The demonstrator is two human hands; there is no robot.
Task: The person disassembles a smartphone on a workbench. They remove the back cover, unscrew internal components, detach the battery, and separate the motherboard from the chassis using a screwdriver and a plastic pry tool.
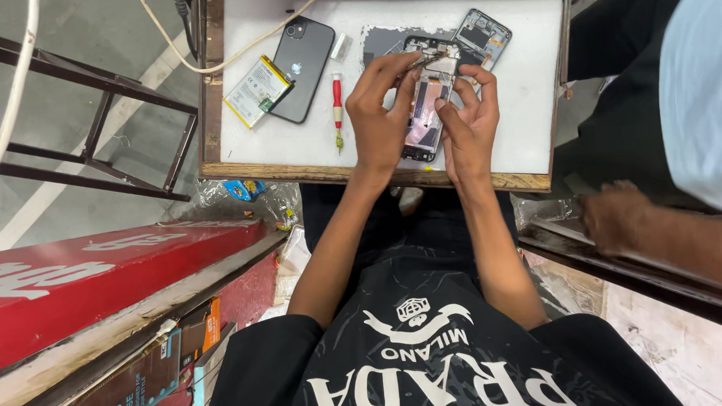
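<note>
On a small white worktop [528, 95] with a wooden rim, an opened smartphone [426, 109] lies face down with its back cover off, its inner boards and a copper-toned patch showing. The left hand [381, 115] is pinched narrow around slim metal tweezers [426, 60], whose tips sit at the upper end of the opened phone (just what they touch is too small to tell). The right hand [468, 123] is curled against the phone's right edge, fingers [454, 116] resting on the body and steadying it. Just above and to the right of the phone lies a separate dark back frame [484, 36] with a camera cut-out, tilted, with a grey sheet [381, 39] beneath the parts. To the left, a red-handled screwdriver [338, 105] lies near the left hand, pointing toward the near edge. Further left rests a black smartphone [302, 66], face down, with a flat phone battery [256, 91] touching its left side. A white cable [238, 53] curves over the table's far left corner. At the right, another person's hand [617, 214] rests on a dark ledge, well apart from the work.
</note>
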